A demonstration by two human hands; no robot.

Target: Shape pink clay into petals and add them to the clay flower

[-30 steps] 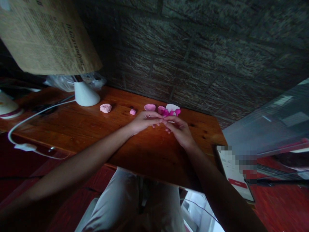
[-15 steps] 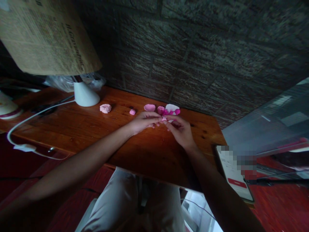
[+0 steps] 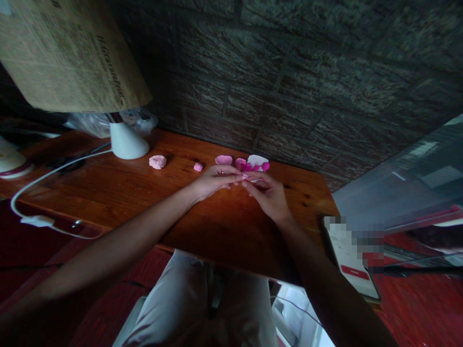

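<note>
My left hand (image 3: 216, 181) and my right hand (image 3: 268, 193) meet fingertip to fingertip over the wooden table (image 3: 144, 202), pinching a small pink piece of clay (image 3: 246, 177) between them. Both hands have their fingers curled together. Just behind the fingers lie a white piece (image 3: 257, 160) with magenta bits (image 3: 256, 167) and a flat pink petal-like piece (image 3: 224, 159). Further left sit a small pink ball (image 3: 197, 167) and a pale pink lump (image 3: 157, 161).
A lamp with a white base (image 3: 124, 140) and a newsprint shade (image 3: 68, 53) stands at the back left, its white cable (image 3: 43, 178) running over the table. A dark brick wall (image 3: 289, 72) backs the table. A phone (image 3: 352, 260) lies at the right edge.
Both hands have edged slightly away from me, toward the clay pieces; the pinch between the fingertips stays.
</note>
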